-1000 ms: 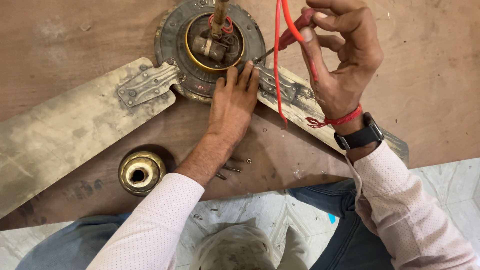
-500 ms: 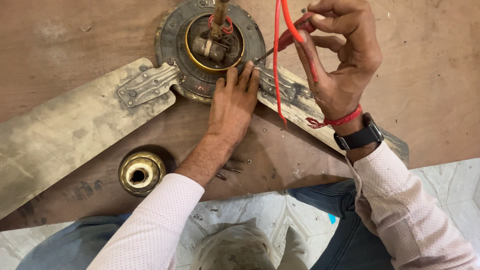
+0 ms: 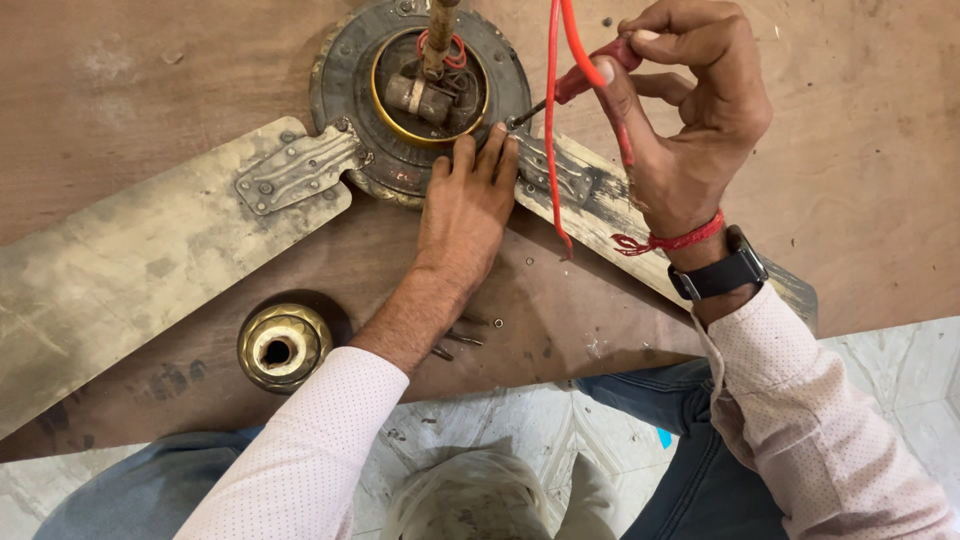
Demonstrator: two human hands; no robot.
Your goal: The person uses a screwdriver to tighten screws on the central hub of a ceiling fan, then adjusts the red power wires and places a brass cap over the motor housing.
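1. The left hand [image 3: 465, 215] lay palm down on the wooden board [image 3: 150, 70], its fingers stretched flat and grasping nothing, the fingertips [image 3: 497, 140] pressed against the near rim of the round fan motor [image 3: 345, 85].
2. The right hand [image 3: 690, 110] was clenched around the red handle of a screwdriver [image 3: 580, 78], whose dark tip met the motor rim just beside the left fingertips.
3. A red wire [image 3: 550, 130] hung down past the screwdriver and across the right-hand fan blade [image 3: 600, 205].
4. The motor sat at the far edge of the board, near its middle; a brass ring and a short shaft [image 3: 437, 30] showed in its centre.
5. A second, dusty blade [image 3: 130, 270] ran from the motor toward the board's left edge, fixed by a riveted metal bracket [image 3: 295, 180].
6. A brass cup [image 3: 283, 348] stood near the board's near edge, left of the left forearm.
7. A few loose screws [image 3: 455, 340] lay beside that forearm.
8. The right wrist wore a black watch [image 3: 722, 272] and a red thread.
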